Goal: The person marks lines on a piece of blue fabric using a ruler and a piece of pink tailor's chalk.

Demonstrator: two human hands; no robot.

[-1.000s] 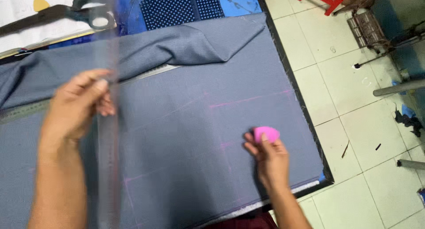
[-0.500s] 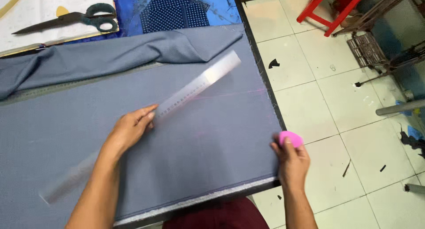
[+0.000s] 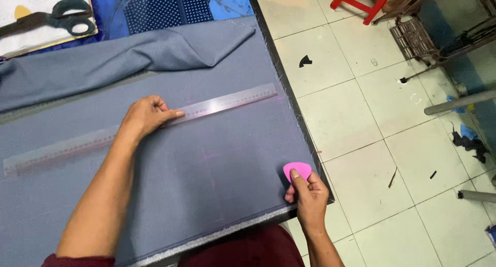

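Note:
Grey-blue fabric (image 3: 217,158) lies spread over the table, with a folded part along the far side. A long clear ruler (image 3: 227,100) lies flat across it from left to right. My left hand (image 3: 147,114) presses down on the ruler near its middle, fingers pointing right. My right hand (image 3: 309,190) is at the table's near right corner and pinches a pink piece of tailor's chalk (image 3: 297,170) between thumb and fingers, held just above the cloth's edge.
Dark-handled scissors (image 3: 62,19) lie on white paper (image 3: 31,3) at the far left. Blue dotted cloth (image 3: 175,6) lies behind the fabric. The table's black edge (image 3: 289,91) borders a tiled floor with a red stool (image 3: 364,1), a metal rack (image 3: 413,37) and fabric scraps.
The ruler swung from upright to diagonal and now lies flat across the fabric under my left hand. My right hand with the chalk moved to the table's near right corner.

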